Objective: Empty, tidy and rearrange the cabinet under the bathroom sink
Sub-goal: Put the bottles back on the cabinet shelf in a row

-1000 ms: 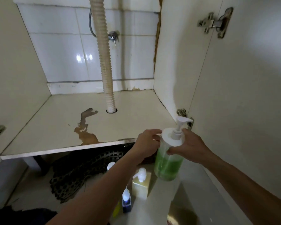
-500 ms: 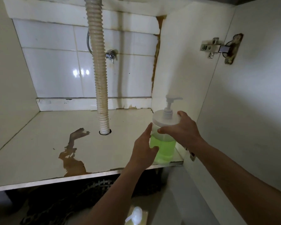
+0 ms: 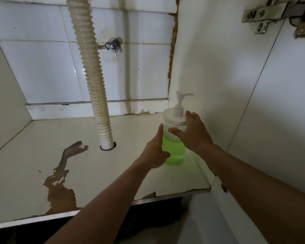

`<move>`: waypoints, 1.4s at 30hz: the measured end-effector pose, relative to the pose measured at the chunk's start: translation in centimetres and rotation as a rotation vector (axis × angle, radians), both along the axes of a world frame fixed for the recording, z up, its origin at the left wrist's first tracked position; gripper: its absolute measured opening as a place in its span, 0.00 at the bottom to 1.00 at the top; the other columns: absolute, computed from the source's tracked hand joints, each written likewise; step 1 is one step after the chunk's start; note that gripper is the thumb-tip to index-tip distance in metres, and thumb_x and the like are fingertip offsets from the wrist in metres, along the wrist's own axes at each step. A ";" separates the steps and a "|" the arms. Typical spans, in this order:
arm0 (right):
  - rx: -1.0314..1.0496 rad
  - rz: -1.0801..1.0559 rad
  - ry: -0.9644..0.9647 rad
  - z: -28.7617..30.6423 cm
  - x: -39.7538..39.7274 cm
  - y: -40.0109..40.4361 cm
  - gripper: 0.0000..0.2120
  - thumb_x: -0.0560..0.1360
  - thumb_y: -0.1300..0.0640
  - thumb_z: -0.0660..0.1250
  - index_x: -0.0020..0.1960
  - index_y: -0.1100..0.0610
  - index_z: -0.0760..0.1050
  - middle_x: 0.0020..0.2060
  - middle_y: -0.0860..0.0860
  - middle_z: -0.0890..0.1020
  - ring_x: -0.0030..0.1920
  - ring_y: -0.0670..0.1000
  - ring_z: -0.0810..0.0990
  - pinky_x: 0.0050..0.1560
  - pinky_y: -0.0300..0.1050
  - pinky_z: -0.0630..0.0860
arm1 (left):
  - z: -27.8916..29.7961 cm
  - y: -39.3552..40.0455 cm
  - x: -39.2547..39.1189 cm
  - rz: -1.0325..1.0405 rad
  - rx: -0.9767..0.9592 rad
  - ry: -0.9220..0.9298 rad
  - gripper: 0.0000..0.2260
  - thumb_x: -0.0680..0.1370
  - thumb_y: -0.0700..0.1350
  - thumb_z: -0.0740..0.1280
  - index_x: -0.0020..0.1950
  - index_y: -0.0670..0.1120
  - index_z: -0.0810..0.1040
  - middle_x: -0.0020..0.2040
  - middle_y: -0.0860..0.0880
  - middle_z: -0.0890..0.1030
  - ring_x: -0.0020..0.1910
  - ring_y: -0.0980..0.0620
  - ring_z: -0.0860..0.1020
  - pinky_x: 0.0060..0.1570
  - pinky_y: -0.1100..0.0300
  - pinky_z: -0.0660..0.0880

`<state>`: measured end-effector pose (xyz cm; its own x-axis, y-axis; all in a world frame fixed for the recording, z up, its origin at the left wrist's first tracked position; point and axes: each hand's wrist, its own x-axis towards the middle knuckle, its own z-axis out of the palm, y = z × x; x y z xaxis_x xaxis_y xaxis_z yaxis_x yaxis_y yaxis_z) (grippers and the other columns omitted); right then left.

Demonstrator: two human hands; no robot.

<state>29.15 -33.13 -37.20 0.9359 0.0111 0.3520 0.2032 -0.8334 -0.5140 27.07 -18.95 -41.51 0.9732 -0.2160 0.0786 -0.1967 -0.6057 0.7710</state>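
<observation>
A clear pump bottle of green liquid soap (image 3: 175,153) with a white lid and pump stands upright on the cabinet floor (image 3: 127,161), close to the right side wall. My right hand (image 3: 195,134) holds its upper part, with the thumb across the front just under the lid and the fingers up along its right side. My left hand (image 3: 154,154) rests against the bottle's left side, fingers fairly straight and the thumb low in front.
A ribbed drain hose (image 3: 93,71) drops through a hole in the floor, left of the bottle. A metal valve (image 3: 113,45) sits on the tiled back wall. Brown peeled patches (image 3: 60,191) mark the front left. A door hinge (image 3: 261,16) is upper right.
Both hands carried the bottle from outside the cabinet's front edge up and inward, and it now stands deeper on the floor by the right wall. My right hand shifted from the lid lower.
</observation>
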 end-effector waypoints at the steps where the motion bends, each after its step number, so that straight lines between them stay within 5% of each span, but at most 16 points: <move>1: -0.051 -0.013 -0.014 0.1 0.6 0.1 0.34 0.72 0.41 0.68 0.69 0.58 0.63 0.60 0.55 0.70 0.60 0.55 0.72 0.54 0.51 0.74 | 0.2 -0.1 0.8 0.000 0.020 0.013 0.46 0.75 0.33 0.67 0.78 0.51 0.35 0.75 0.45 0.65 0.70 0.44 0.69 0.63 0.53 0.72; 6: -0.218 -0.081 -0.108 0.7 2.7 0.0 0.31 0.72 0.39 0.66 0.68 0.57 0.67 0.59 0.55 0.72 0.62 0.57 0.71 0.63 0.50 0.69 | 0.4 -0.5 3.7 0.008 0.034 0.100 0.48 0.74 0.33 0.67 0.77 0.55 0.34 0.74 0.42 0.65 0.69 0.43 0.69 0.64 0.46 0.72; 12: -0.374 -0.146 -0.081 1.4 3.2 0.3 0.30 0.73 0.40 0.65 0.67 0.58 0.67 0.61 0.54 0.71 0.61 0.57 0.71 0.59 0.51 0.70 | 1.4 -0.4 4.3 0.004 0.125 0.203 0.46 0.75 0.35 0.67 0.76 0.59 0.37 0.76 0.44 0.62 0.71 0.43 0.67 0.66 0.48 0.70; 16: -0.459 -0.249 0.083 2.5 1.9 2.0 0.33 0.77 0.50 0.64 0.73 0.64 0.55 0.71 0.60 0.60 0.62 0.60 0.71 0.55 0.51 0.72 | 3.2 0.5 0.6 -0.001 0.308 0.187 0.40 0.78 0.40 0.64 0.77 0.58 0.40 0.74 0.44 0.65 0.70 0.44 0.68 0.65 0.52 0.70; 21: -0.115 -0.196 -0.009 2.4 -4.5 3.8 0.35 0.74 0.55 0.67 0.74 0.61 0.53 0.74 0.60 0.53 0.63 0.60 0.72 0.56 0.51 0.74 | 3.4 3.0 -5.9 0.087 0.320 0.068 0.33 0.79 0.42 0.62 0.78 0.54 0.46 0.71 0.46 0.69 0.66 0.46 0.71 0.61 0.58 0.68; 27: 0.425 -0.072 0.055 -1.7 -14.8 4.1 0.20 0.72 0.59 0.66 0.63 0.58 0.69 0.63 0.54 0.69 0.54 0.57 0.77 0.57 0.48 0.72 | 2.0 5.8 -14.1 0.139 0.321 0.121 0.18 0.77 0.42 0.65 0.67 0.52 0.73 0.63 0.48 0.77 0.62 0.51 0.74 0.58 0.65 0.66; 30: 0.116 0.090 0.166 -5.0 -18.0 3.4 0.14 0.72 0.62 0.64 0.58 0.57 0.72 0.55 0.54 0.75 0.55 0.56 0.76 0.53 0.46 0.72 | 0.7 5.8 -17.6 0.140 0.324 0.064 0.14 0.76 0.43 0.66 0.62 0.48 0.78 0.59 0.48 0.79 0.59 0.50 0.76 0.56 0.65 0.67; 33: -0.288 0.277 0.514 -7.3 -20.3 1.8 0.14 0.73 0.60 0.66 0.58 0.56 0.72 0.55 0.54 0.78 0.52 0.54 0.77 0.49 0.44 0.73 | -1.4 6.2 -20.3 0.110 0.377 -0.007 0.14 0.76 0.45 0.67 0.61 0.46 0.78 0.59 0.47 0.80 0.58 0.48 0.77 0.59 0.59 0.72; 36: -0.578 0.333 0.881 -7.8 -22.3 1.3 0.08 0.72 0.57 0.72 0.45 0.59 0.75 0.36 0.53 0.79 0.34 0.49 0.78 0.36 0.39 0.72 | -3.0 6.9 -21.6 0.074 0.497 -0.061 0.17 0.76 0.47 0.67 0.64 0.48 0.76 0.61 0.47 0.79 0.60 0.48 0.76 0.58 0.54 0.74; 38: -0.669 0.307 0.947 -8.0 -22.8 1.5 0.10 0.72 0.55 0.72 0.41 0.61 0.75 0.28 0.51 0.74 0.28 0.46 0.72 0.31 0.37 0.69 | -3.3 7.2 -22.0 0.058 0.540 -0.082 0.19 0.75 0.47 0.68 0.66 0.48 0.74 0.62 0.47 0.78 0.61 0.48 0.75 0.58 0.55 0.73; 40: -0.667 0.297 0.878 -8.8 -22.6 2.0 0.11 0.71 0.53 0.73 0.43 0.61 0.76 0.32 0.53 0.77 0.32 0.49 0.76 0.36 0.41 0.75 | -3.4 7.7 -22.0 0.048 0.569 -0.115 0.24 0.73 0.48 0.70 0.69 0.49 0.71 0.65 0.48 0.75 0.63 0.48 0.74 0.60 0.55 0.72; 42: -0.599 0.285 0.802 -9.7 -22.1 2.6 0.17 0.69 0.52 0.73 0.53 0.61 0.78 0.45 0.55 0.82 0.45 0.53 0.81 0.49 0.46 0.78 | -3.3 8.8 -22.1 0.079 0.521 -0.096 0.32 0.71 0.51 0.73 0.72 0.49 0.66 0.69 0.48 0.72 0.66 0.48 0.71 0.63 0.55 0.70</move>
<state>7.04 -30.52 -46.92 0.8280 0.2363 -0.5085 0.2141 -0.9714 -0.1028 5.01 -10.13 -44.77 0.9818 -0.1768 0.0695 -0.1899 -0.9192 0.3450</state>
